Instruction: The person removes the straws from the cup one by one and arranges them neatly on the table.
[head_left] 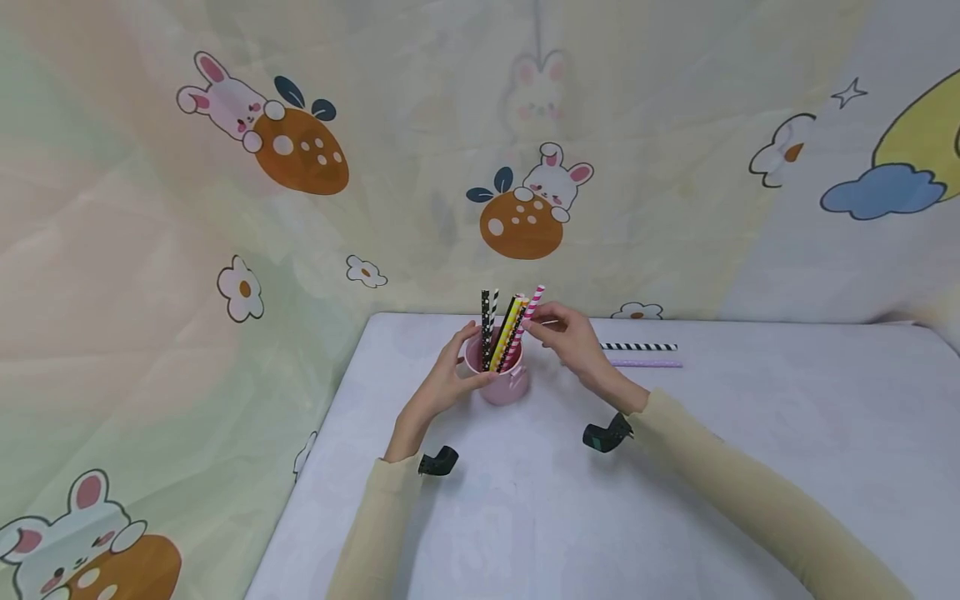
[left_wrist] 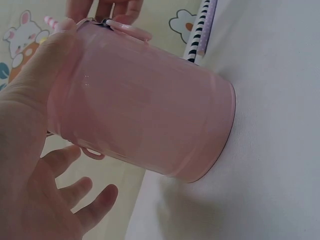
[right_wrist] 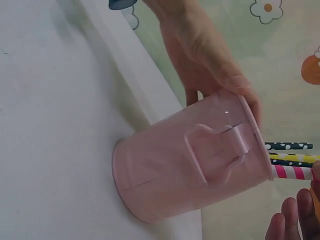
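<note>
Pink cup (head_left: 504, 385), smooth cylinder: left hand (head_left: 442, 379) grips; right hand (head_left: 573, 333) pinches striped straw (head_left: 527, 321).

Glossy pink plastic cup (right_wrist: 195, 167)

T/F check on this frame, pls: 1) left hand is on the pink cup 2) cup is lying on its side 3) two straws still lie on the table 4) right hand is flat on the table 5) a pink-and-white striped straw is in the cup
1) True. The left hand holds the side of the pink cup.
2) False. The cup stands upright on the table; the wrist views only look tilted.
3) True. A black-and-white striped straw and a lilac straw lie on the table to the right of the cup.
4) False. The right hand is raised at the straw tops, fingers at the pink-and-white striped straw.
5) True. It stands in the cup with a black dotted straw and a yellow-and-black one.
</note>
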